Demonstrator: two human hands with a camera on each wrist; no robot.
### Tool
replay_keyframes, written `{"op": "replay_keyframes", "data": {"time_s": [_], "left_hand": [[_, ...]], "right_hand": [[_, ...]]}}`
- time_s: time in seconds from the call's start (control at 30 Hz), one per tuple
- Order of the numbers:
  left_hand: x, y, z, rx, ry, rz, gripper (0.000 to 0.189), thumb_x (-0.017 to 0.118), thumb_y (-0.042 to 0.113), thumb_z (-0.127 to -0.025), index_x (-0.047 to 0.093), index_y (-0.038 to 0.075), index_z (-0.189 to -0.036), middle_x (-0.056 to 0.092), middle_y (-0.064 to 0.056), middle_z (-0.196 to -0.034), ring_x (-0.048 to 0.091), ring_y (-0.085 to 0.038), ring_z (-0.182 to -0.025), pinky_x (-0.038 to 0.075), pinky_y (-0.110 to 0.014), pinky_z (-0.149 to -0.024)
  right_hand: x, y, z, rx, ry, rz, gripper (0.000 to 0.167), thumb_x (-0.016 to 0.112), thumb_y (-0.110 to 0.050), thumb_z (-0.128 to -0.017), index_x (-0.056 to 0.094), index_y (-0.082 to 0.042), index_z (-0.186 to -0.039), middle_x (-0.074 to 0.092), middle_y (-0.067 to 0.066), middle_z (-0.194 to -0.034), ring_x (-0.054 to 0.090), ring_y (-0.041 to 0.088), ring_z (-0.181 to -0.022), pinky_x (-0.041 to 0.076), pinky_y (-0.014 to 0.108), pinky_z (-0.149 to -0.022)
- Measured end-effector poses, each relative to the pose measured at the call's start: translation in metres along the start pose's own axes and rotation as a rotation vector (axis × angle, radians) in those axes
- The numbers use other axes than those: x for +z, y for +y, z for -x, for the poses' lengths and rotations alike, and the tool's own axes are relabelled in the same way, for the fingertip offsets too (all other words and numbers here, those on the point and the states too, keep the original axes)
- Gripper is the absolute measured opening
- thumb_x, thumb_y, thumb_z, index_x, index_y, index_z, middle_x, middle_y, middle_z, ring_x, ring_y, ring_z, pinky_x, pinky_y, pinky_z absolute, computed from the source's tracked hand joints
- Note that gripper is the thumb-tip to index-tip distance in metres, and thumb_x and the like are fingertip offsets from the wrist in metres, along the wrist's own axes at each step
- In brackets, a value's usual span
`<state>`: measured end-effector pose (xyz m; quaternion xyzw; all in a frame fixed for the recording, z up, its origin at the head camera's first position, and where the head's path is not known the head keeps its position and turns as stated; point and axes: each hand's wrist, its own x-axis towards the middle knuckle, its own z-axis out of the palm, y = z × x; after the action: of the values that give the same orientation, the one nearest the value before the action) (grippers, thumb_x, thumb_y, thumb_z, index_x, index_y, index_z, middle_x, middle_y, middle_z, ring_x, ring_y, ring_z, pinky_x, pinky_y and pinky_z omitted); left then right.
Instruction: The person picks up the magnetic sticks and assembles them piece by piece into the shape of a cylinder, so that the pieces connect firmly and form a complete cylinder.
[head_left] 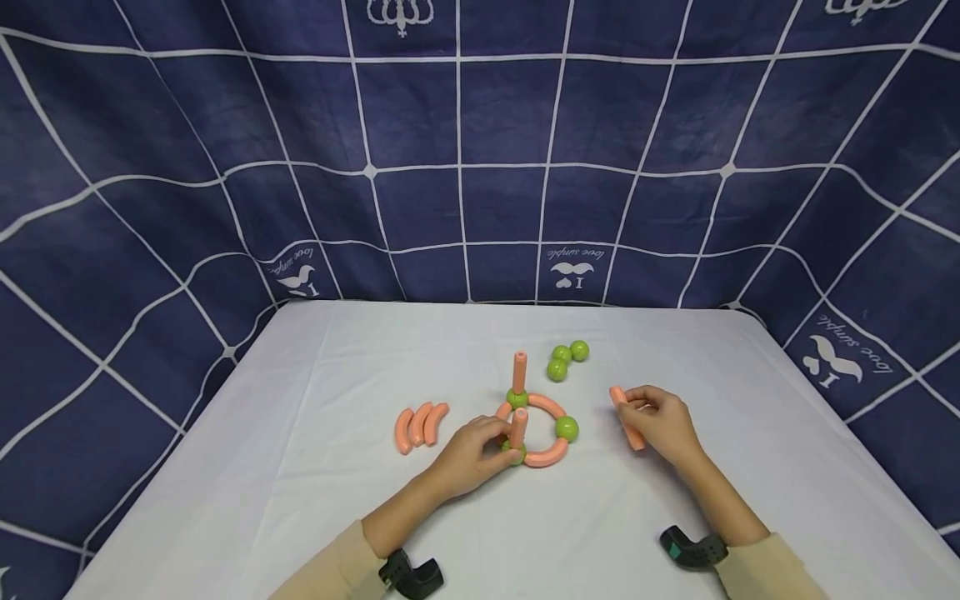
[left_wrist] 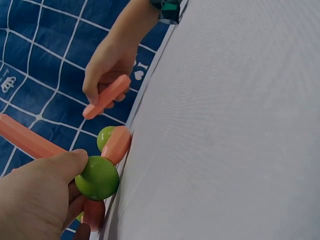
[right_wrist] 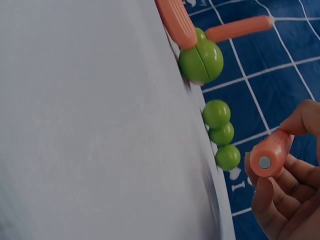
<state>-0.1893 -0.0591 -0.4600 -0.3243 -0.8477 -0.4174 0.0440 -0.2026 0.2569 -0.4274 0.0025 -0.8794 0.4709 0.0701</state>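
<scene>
On the white table lies a ring of curved orange magnetic rods [head_left: 546, 454] joined by green balls [head_left: 567, 428]. Two straight orange rods stand upright on it, a far rod [head_left: 520, 372] and a near rod [head_left: 518, 427]. My left hand [head_left: 465, 457] pinches the green ball [left_wrist: 98, 178] under the near rod, thumb on top in the left wrist view. To the right of the ring, my right hand [head_left: 667, 425] holds a loose straight orange rod [head_left: 633, 435] between thumb and fingers. Its end shows a round silver magnet [right_wrist: 264, 162].
Three loose curved orange rods [head_left: 417, 425] lie left of the ring. Behind it to the right sit three loose green balls [head_left: 557, 369] in a cluster. A dark blue curtain [head_left: 502, 208] with white lines hangs behind the table [head_left: 345, 517].
</scene>
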Motion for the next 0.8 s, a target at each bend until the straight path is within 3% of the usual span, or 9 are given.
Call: {"op": "replay_keyframes", "data": {"time_s": [0.33, 0.57, 0.8], "left_hand": [[0.0, 0.001, 0.001, -0.01, -0.005, 0.005, 0.019, 0.07, 0.03, -0.091, 0.068, 0.016, -0.103, 0.062, 0.007, -0.101, 0.055, -0.009, -0.096, 0.047, -0.03, -0.087], [0.0, 0.002, 0.001, -0.008, -0.004, 0.005, 0.019, 0.07, 0.03, -0.091, 0.067, 0.016, -0.103, 0.062, 0.008, -0.101, 0.055, -0.009, -0.095, 0.047, -0.03, -0.086], [-0.001, 0.002, 0.001, -0.008, -0.001, 0.008, 0.018, 0.07, 0.031, -0.091, 0.067, 0.016, -0.102, 0.061, 0.008, -0.1, 0.055, -0.009, -0.095, 0.047, -0.03, -0.086]], "right_hand": [[0.009, -0.017, 0.01, -0.017, -0.039, -0.156, 0.025, 0.069, -0.009, -0.086, 0.063, 0.006, -0.105, 0.065, 0.009, -0.088, 0.061, 0.007, -0.065, 0.05, 0.025, -0.056], [0.01, -0.029, 0.015, -0.045, -0.048, -0.197, 0.024, 0.068, -0.003, -0.084, 0.062, 0.005, -0.106, 0.065, 0.011, -0.092, 0.064, 0.007, -0.067, 0.051, 0.024, -0.059], [0.014, -0.038, 0.018, -0.135, -0.045, -0.242, 0.022, 0.069, 0.001, -0.084, 0.061, 0.005, -0.104, 0.065, 0.014, -0.093, 0.065, 0.008, -0.068, 0.051, 0.024, -0.063]]}}
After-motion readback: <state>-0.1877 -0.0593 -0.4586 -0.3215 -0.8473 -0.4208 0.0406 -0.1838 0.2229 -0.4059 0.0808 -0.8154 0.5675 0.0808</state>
